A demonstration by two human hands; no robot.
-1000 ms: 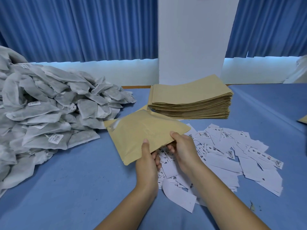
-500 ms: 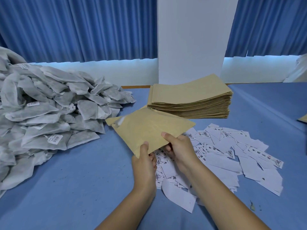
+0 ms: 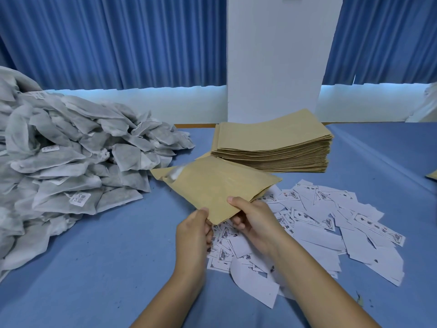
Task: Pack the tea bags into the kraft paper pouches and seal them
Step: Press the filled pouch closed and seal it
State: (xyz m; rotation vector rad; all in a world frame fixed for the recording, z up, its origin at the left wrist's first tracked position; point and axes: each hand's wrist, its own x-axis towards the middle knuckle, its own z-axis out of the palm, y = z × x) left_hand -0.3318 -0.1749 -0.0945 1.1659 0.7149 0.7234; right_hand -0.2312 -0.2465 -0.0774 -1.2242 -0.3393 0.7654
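The left hand (image 3: 192,230) is pinching the near corner of a kraft paper pouch (image 3: 212,185), its thumb lying on top of the paper and its fingers curling underneath. The right hand (image 3: 254,221) is gripping the same corner just beside it, thumb pressing on the upper face and fingers tucking under the lower one. Between them the hands are holding the pouch raised off the table (image 3: 94,268), and it is fanning out away from the fingers, tilting up toward the far side. At the pouch's corner farthest from the left hand a pale, shiny patch (image 3: 175,174) is showing at an opening; whether it is lining or a tea bag cannot be told.

Beyond the held pouch, past the right hand's fingertips, a thick stack of flat pouches (image 3: 272,143) is sitting on the blue cloth. Well out to the left of the left hand a big heap of grey tea bags (image 3: 71,162) is spreading across the table, some with small white tags. Under and to the right of the right hand, white printed paper slips (image 3: 331,223) are lying scattered in a loose layer, reaching beneath both wrists. Behind everything a white pillar (image 3: 279,55) is standing between blue curtains (image 3: 113,39).
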